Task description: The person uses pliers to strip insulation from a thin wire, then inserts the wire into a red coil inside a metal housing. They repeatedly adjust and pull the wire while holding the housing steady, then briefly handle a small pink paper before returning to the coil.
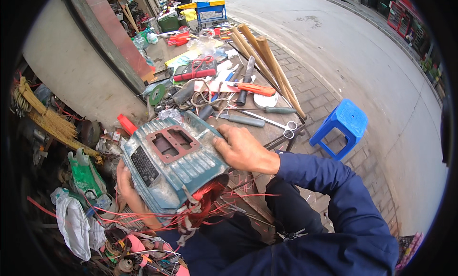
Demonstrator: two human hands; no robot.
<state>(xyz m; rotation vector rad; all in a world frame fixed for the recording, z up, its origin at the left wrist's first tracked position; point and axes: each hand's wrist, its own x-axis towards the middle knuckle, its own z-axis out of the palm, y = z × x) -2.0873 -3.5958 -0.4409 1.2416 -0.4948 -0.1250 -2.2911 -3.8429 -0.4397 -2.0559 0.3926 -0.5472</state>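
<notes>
Between my two hands is a green, ribbed electric motor housing point(200, 154) with a red-brown rectangular terminal frame and a dark nameplate on its side. Red copper windings point(210, 192) and loose red wires stick out of its near end. My left hand point(131, 192) supports the housing from its left side, with the fingers curled against the edge and the palm partly hidden beneath. My right hand point(243, 149) grips the right upper edge, fingers bent over it. Just beyond the right hand lie a grey-handled knife point(245, 120) and metal scissors point(288, 129).
The cluttered workbench point(281, 137) holds a red multimeter point(195, 70), an orange utility knife point(256, 89), a white tape roll point(265, 100) and wooden poles point(274, 71). A blue stool point(350, 118) stands on the paving at right. Plastic bags point(74, 223) and scrap lie at lower left.
</notes>
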